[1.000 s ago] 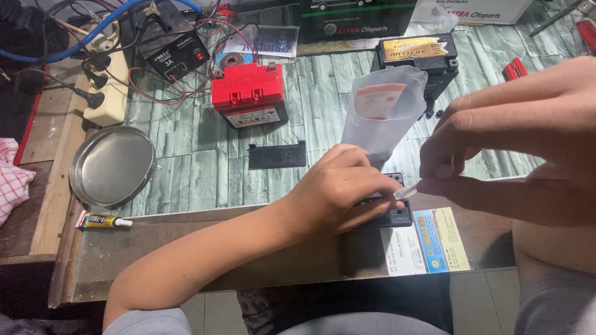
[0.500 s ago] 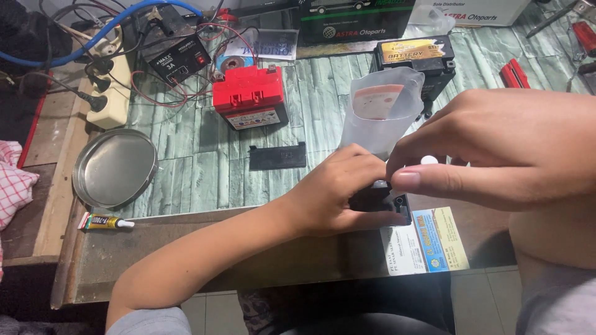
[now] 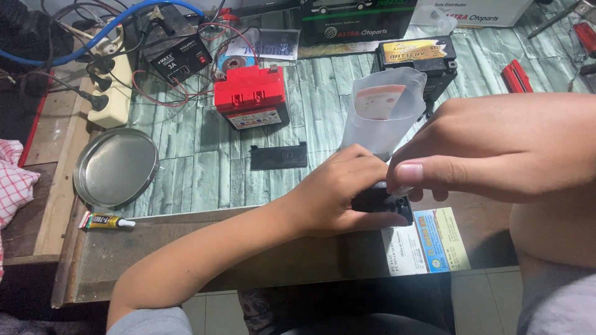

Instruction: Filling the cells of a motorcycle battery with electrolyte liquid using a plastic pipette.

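My left hand (image 3: 338, 189) wraps around a small black box-shaped part (image 3: 382, 203) at the near edge of the bench and holds it down. My right hand (image 3: 496, 146) is above it, thumb and fingers pinching at the bottom of a translucent plastic pouch (image 3: 385, 108) that stands upright over the black part. The pouch has a reddish label on its face. The fingertips of both hands meet over the black part, so what sits between them is hidden.
A red battery (image 3: 251, 93) and a black battery (image 3: 416, 59) stand behind. A flat black strip (image 3: 279, 155) lies mid-bench. A round metal lid (image 3: 115, 167), a glue tube (image 3: 105, 221), a power strip (image 3: 115, 93), a charger (image 3: 180, 59) with wires, and red-handled tools (image 3: 518, 74) surround them.
My right hand has come down and closer over the black part, now covering the small white piece it pinched a second ago. My left hand stayed in place.
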